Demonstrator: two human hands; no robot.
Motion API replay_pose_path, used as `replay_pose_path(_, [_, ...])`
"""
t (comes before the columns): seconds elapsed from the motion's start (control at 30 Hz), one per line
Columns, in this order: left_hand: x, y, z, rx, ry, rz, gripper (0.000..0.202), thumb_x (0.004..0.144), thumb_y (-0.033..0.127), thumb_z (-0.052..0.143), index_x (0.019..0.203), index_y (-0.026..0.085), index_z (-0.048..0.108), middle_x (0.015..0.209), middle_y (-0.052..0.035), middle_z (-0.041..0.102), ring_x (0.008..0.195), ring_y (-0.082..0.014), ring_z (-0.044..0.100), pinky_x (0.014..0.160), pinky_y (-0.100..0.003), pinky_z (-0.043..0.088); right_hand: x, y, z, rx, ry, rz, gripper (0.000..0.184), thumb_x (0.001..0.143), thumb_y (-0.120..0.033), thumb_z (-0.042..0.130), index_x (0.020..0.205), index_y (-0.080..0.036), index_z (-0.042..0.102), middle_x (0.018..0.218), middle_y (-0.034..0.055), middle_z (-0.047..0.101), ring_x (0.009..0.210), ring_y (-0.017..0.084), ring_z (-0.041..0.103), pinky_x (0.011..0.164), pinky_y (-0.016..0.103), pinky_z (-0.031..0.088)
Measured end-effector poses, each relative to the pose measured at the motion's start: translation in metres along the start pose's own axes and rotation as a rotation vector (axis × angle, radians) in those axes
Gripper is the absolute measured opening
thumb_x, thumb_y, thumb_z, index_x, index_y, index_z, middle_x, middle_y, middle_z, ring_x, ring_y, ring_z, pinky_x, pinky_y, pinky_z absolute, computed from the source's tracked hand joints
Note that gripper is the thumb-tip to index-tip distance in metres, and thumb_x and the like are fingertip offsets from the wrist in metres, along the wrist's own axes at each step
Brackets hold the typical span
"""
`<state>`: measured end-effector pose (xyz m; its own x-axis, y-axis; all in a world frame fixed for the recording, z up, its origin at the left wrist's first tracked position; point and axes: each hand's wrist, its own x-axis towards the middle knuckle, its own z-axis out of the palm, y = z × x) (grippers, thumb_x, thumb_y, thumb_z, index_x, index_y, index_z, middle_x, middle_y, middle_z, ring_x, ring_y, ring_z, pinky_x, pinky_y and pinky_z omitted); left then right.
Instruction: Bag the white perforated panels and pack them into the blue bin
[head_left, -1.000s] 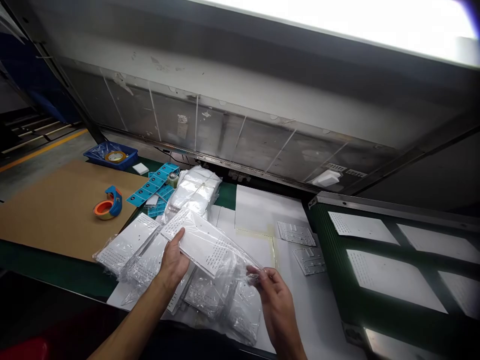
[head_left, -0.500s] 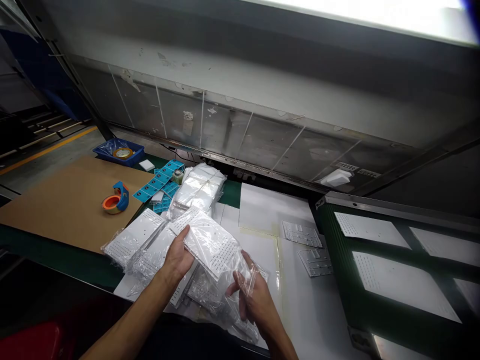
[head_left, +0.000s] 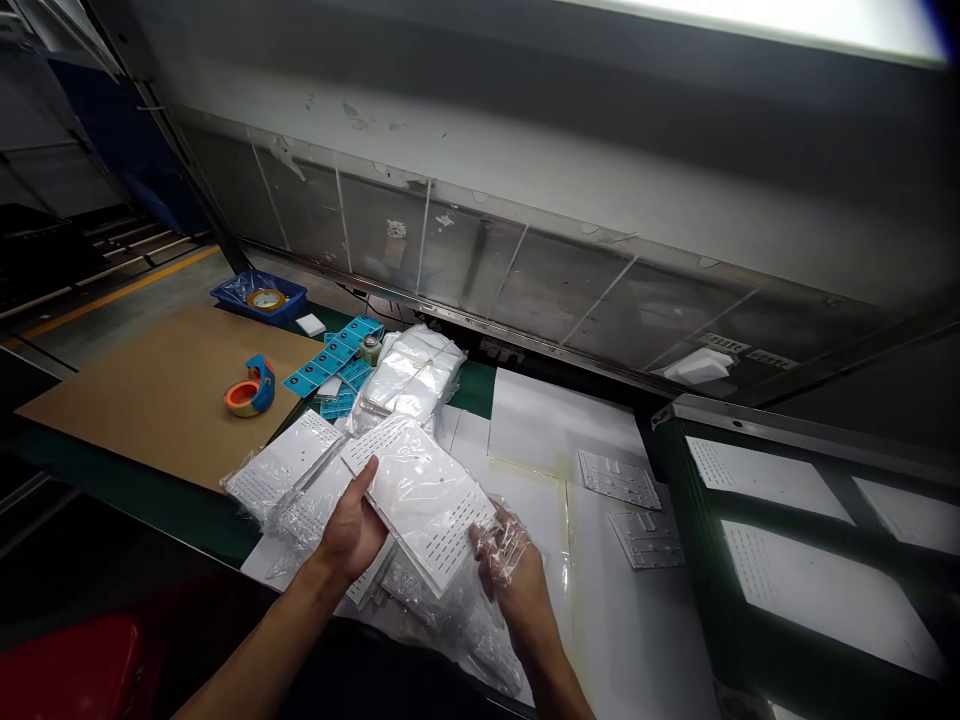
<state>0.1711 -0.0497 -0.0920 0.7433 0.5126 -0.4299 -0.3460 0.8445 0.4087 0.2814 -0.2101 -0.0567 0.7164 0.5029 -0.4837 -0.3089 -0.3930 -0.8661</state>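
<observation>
Head view: right hand (head_left: 514, 575) now holds bagged panel (head_left: 424, 500).

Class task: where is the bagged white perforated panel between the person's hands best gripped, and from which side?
Take it by its long edges from the near side, hand under. The bagged white perforated panel is flat and thin, so it suits the edge hold the left hand has. Avoid the slotted end: loose plastic bunches by the right hand and would likely slip.
</observation>
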Motion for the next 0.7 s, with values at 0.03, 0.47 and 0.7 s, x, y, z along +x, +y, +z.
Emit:
replay_pose_path(0.03, [-0.001, 0.000, 0.000, -0.022, -0.034, 0.016, 0.048, 0.087, 0.036, 0.052, 0.132, 0.022, 0.044, 0.126, -0.0076, 0.057, 0.121, -0.0263, 0.047, 0.106, -0.040, 0.033, 0.000, -0.001, 0.002, -0.001, -0.026, 0.013, 0.066, 0.068, -0.053, 0.066, 0.124, -0.019, 0.052, 0.088, 0.0071, 0.068, 0.068, 0.021, 0.063, 0.052, 0.030, 0.048])
replay_pose_path(0.47, [0.018, 0.003, 0.010, -0.269, -0.088, -0.116, 0.078, 0.070, 0.073, 0.047, 0.121, 0.015, 0.052, 0.108, -0.0157, 0.065, 0.113, -0.0367, 0.052, 0.092, -0.050, 0.043, -0.012, 0.018, 0.033, 0.446, -0.088, 0.077, 0.050, 0.069, -0.040, 0.072, 0.113, -0.026, 0.055, 0.091, 0.0025, 0.063, 0.070, 0.017, 0.058, 0.051, 0.026, 0.045])
replay_pose_path(0.7, [0.018, 0.004, 0.006, -0.325, -0.048, -0.066, 0.072, 0.073, 0.068, 0.049, 0.122, 0.015, 0.052, 0.109, -0.0156, 0.065, 0.113, -0.0352, 0.052, 0.094, -0.047, 0.042, -0.017, 0.026, 0.024, 0.613, -0.058, 0.081, 0.043, 0.076, -0.037, 0.065, 0.117, -0.028, 0.054, 0.106, 0.0037, 0.064, 0.098, 0.023, 0.060, 0.070, 0.034, 0.054])
